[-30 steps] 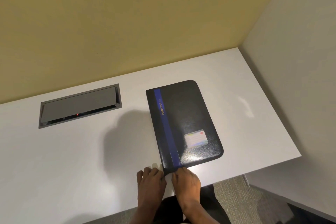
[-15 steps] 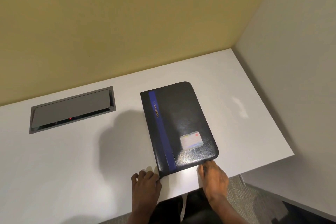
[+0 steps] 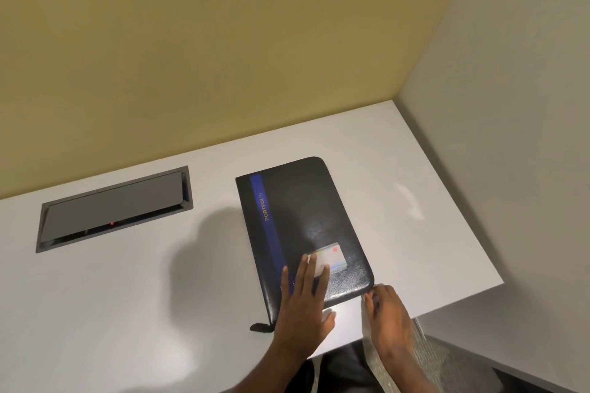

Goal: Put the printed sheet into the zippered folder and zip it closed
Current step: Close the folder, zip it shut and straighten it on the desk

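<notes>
The black zippered folder [image 3: 297,217], with a blue stripe and a small card label [image 3: 333,257], lies closed on the white desk [image 3: 127,313]. My left hand [image 3: 303,313] rests flat on its near end, fingers spread and reaching the label. At the folder's near right corner my right hand [image 3: 388,316] has its fingertips pinched together against the zipper edge; the pull itself is hidden under them. A short black zipper tail [image 3: 260,327] sticks out at the near left corner. No printed sheet is in view.
A grey recessed cable box [image 3: 111,207] with a small red light is set into the desk at the left. A yellow wall runs behind the desk, and a grey partition [image 3: 510,137] closes the right side. Carpet [image 3: 447,360] shows past the near edge.
My right hand has slid from the near left corner along the folder's near edge to the near right corner. My left hand moved from the desk edge up onto the cover.
</notes>
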A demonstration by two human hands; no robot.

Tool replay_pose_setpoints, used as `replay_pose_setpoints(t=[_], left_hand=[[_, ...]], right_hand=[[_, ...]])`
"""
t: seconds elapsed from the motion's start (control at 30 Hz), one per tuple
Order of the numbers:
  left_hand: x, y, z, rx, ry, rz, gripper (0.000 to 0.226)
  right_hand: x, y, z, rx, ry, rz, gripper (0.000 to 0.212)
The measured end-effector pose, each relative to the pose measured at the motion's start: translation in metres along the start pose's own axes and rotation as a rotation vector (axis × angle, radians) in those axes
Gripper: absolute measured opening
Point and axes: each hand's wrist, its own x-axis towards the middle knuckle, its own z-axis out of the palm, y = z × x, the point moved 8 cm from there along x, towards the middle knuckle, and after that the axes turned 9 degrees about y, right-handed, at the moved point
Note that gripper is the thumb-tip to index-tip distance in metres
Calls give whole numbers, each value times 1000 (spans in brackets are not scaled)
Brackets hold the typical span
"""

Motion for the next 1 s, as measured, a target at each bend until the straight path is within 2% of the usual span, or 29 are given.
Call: replay_pose_setpoints(t=[0.13,0.23,0.43,0.73,1.0], left_hand=[[39,23,13,47,-96,-9,113],[53,28,23,96,-186,2,118],[53,28,38,156,-279,-1,112],[48,26,42,163,-274,-4,107],[45,29,45,222,-327,-19,89]], right_hand=[[3,2,0,-17,-2,-14,14],[6,3,1,-27,-4,-24,12],[13,3,1,-66,-29,-111,6],[52,4,-6,-150,9,-198,12],[113,-24,0,-161,-77,-323,14]])
